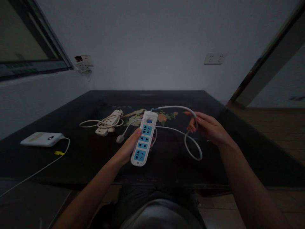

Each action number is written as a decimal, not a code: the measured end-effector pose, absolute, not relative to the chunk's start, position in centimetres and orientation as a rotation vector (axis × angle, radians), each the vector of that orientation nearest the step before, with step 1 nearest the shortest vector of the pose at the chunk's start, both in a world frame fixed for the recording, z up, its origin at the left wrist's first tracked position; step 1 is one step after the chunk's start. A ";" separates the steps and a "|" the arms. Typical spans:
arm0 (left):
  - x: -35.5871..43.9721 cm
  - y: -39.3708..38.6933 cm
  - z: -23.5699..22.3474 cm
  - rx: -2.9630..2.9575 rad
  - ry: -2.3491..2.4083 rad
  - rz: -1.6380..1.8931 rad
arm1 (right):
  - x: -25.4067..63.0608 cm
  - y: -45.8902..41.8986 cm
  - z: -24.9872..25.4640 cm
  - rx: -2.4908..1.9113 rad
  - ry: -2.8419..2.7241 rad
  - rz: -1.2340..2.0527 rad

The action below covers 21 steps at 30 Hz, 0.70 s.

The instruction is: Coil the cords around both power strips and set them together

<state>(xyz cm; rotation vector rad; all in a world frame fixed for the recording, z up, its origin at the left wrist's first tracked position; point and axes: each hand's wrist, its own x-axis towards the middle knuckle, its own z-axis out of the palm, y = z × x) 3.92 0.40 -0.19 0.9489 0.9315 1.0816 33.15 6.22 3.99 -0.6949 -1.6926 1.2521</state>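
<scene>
My left hand (128, 147) grips a white power strip (144, 138) with blue sockets and a blue button, holding it above the dark table (83, 152). Its grey cable (190, 149) leaves the far end, arcs right and hangs in a loop. My right hand (207, 127) is closed on that cable near the top of the arc, fingers curled round it. The cable's plug (119, 139) lies on the table just left of the strip.
A second cream power strip (109, 122) with its cord wound round it lies further back on the left. A white box-shaped device (41, 139) with a white lead sits at the left edge. Wall sockets (214, 58) are on the back wall. A flower pattern (164, 117) marks the tabletop.
</scene>
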 end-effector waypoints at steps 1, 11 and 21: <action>3.9 0.4 -0.2 0.967 0.934 1.074 | 33.2 6.3 3.8 -0.765 -1.722 1.186; 4.6 0.1 -1.0 1.303 0.953 0.605 | 36.3 10.2 1.6 -1.119 -1.748 0.499; 5.9 0.0 -1.6 1.706 0.874 0.406 | 37.2 12.3 1.3 -1.126 -1.693 0.411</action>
